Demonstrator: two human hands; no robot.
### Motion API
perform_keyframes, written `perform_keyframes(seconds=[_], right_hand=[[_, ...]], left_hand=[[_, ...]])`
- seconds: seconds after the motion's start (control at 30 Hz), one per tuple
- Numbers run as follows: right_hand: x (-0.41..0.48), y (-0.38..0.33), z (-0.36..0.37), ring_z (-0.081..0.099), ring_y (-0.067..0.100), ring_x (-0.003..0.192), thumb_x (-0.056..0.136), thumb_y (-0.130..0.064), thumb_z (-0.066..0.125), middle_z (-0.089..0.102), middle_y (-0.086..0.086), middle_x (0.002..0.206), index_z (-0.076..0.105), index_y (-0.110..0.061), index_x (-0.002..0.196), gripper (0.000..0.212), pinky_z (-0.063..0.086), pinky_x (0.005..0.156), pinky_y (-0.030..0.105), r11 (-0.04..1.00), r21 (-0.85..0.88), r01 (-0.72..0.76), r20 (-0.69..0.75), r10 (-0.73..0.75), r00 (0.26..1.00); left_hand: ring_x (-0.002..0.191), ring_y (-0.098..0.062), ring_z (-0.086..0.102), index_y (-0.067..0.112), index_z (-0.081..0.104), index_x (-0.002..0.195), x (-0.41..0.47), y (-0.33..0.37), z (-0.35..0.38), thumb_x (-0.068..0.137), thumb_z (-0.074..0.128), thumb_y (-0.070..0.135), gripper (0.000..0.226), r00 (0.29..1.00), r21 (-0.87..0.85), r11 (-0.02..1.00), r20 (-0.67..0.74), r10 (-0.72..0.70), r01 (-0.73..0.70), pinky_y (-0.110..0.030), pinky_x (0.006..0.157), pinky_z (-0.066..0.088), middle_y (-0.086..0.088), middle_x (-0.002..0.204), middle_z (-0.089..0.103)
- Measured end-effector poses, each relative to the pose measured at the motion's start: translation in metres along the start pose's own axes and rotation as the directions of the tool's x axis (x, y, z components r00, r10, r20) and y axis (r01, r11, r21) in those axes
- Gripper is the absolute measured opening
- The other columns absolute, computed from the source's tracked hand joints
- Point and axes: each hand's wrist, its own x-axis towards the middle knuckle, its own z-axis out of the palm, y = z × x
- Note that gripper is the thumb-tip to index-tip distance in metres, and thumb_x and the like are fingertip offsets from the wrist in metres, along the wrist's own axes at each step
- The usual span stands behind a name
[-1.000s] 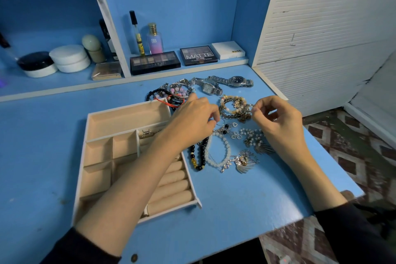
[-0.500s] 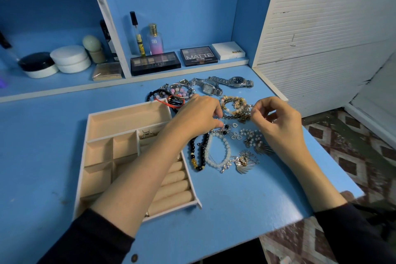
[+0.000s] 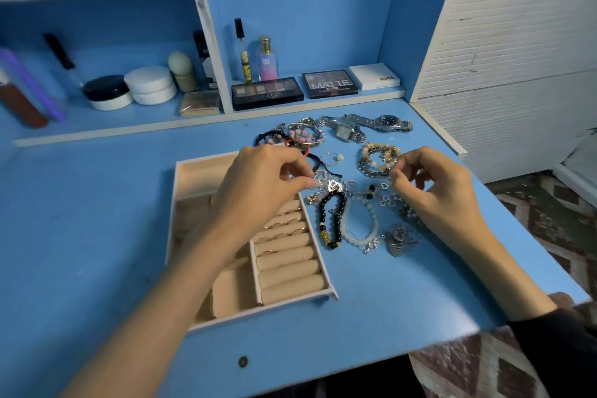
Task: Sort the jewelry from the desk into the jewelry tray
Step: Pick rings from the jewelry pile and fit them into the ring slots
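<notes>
Left hand [image 3: 268, 181] pinches a silver piece [image 3: 323, 178] at the tray's [image 3: 265, 308] right edge, likely untangling it. Right hand [image 3: 433, 186] has its fingertips pinched together, on what I can't tell.

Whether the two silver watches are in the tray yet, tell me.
No, both silver watches lie on the desk, outside the tray.

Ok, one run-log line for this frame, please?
phase: picking jewelry off desk | left hand: pinches small silver piece beside jewelry tray | right hand: fingers curled by gold bracelet, grip unclear
</notes>
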Motion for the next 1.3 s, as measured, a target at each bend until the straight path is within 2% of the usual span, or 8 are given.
perform_keyframes(seconds=[0.1, 0.23, 0.43, 0.7, 0.97, 1.1, 1.2, 1.3], right_hand=[[-0.004, -0.022, 0.011, 0.05, 0.013, 0.065, 0.076, -0.017, 0.06, 0.059, 0.004, 0.069, 0.058, -0.014, 0.073, 0.004, 0.041, 0.059, 0.035, 0.996, 0.084, 0.02, 0.119, -0.03, 0.992], [-0.012, -0.049, 0.032, 0.052, 0.011, 0.064, 0.075, -0.016, 0.06, 0.06, -0.001, 0.069, 0.06, -0.016, 0.072, 0.003, 0.042, 0.057, 0.028, 0.989, 0.137, 0.063, 0.362, -0.109, 0.926], [-0.015, -0.066, 0.051, 0.051, 0.006, 0.067, 0.074, -0.015, 0.063, 0.056, -0.007, 0.07, 0.059, -0.019, 0.073, 0.006, 0.038, 0.062, 0.01, 0.97, 0.075, 0.23, 0.537, -0.233, 0.811], [-0.006, -0.07, 0.055, 0.047, 0.006, 0.065, 0.071, -0.017, 0.062, 0.05, -0.011, 0.066, 0.059, -0.018, 0.071, 0.003, 0.036, 0.061, 0.011, 0.912, -0.059, 0.406, 0.632, -0.281, 0.722], [-0.005, -0.076, 0.058, 0.042, 0.006, 0.067, 0.074, -0.02, 0.061, 0.047, -0.013, 0.066, 0.06, -0.02, 0.07, 0.004, 0.047, 0.057, 0.034, 0.841, -0.122, 0.527, 0.671, -0.321, 0.668], [-0.004, -0.075, 0.059, 0.038, 0.003, 0.067, 0.074, -0.02, 0.061, 0.047, -0.012, 0.065, 0.061, -0.019, 0.069, 0.005, 0.046, 0.056, 0.03, 0.827, -0.133, 0.546, 0.682, -0.324, 0.656], [-0.003, -0.075, 0.059, 0.04, 0.002, 0.066, 0.075, -0.018, 0.062, 0.047, -0.013, 0.065, 0.062, -0.018, 0.07, 0.005, 0.041, 0.06, 0.02, 0.829, -0.132, 0.544, 0.696, -0.313, 0.646], [-0.003, -0.074, 0.056, 0.047, 0.002, 0.067, 0.077, -0.017, 0.065, 0.05, -0.014, 0.066, 0.065, -0.018, 0.075, 0.002, 0.036, 0.061, 0.01, 0.9, -0.069, 0.43, 0.676, -0.275, 0.684]], left_hand=[[0.064, -0.003, 0.056, 0.032, 0.071, 0.068, -0.023, -0.009, -0.016, 0.069, 0.077, 0.028, 0.007, 0.998, -0.028, 1.0, -0.054, -0.016, 0.015, -0.013, 0.06, 0.041, 0.02, 0.061, 0.062], [0.065, -0.003, 0.053, 0.04, 0.066, 0.063, -0.046, -0.02, -0.021, 0.066, 0.079, 0.028, 0.018, 0.996, -0.075, 0.997, -0.088, -0.035, 0.029, -0.022, 0.058, 0.041, 0.02, 0.06, 0.062], [0.06, 0.006, 0.048, 0.025, 0.073, 0.067, -0.063, -0.026, -0.025, 0.061, 0.083, 0.02, 0.012, 0.987, -0.102, 0.994, -0.152, -0.051, 0.036, -0.005, 0.056, 0.033, 0.022, 0.05, 0.051], [0.064, -0.003, 0.048, 0.022, 0.072, 0.069, -0.071, -0.032, -0.02, 0.065, 0.08, 0.018, 0.009, 0.967, -0.148, 0.988, -0.247, -0.069, 0.033, -0.006, 0.058, 0.034, 0.023, 0.059, 0.056], [0.064, -0.003, 0.047, 0.024, 0.072, 0.071, -0.074, -0.033, -0.015, 0.068, 0.078, 0.021, 0.008, 0.959, -0.143, 0.989, -0.27, -0.083, 0.046, -0.007, 0.06, 0.036, 0.027, 0.06, 0.053], [0.064, -0.003, 0.047, 0.025, 0.072, 0.071, -0.073, -0.032, -0.016, 0.068, 0.079, 0.021, 0.008, 0.96, -0.15, 0.988, -0.271, -0.076, 0.036, -0.005, 0.06, 0.035, 0.028, 0.06, 0.051], [0.062, -0.004, 0.047, 0.025, 0.072, 0.071, -0.072, -0.03, -0.016, 0.067, 0.079, 0.022, 0.008, 0.96, -0.154, 0.987, -0.268, -0.079, 0.039, -0.007, 0.059, 0.035, 0.026, 0.059, 0.052], [0.064, -0.005, 0.048, 0.026, 0.072, 0.07, -0.072, -0.028, -0.016, 0.067, 0.079, 0.022, 0.009, 0.961, -0.174, 0.984, -0.265, -0.076, 0.029, -0.007, 0.058, 0.036, 0.026, 0.057, 0.052]])
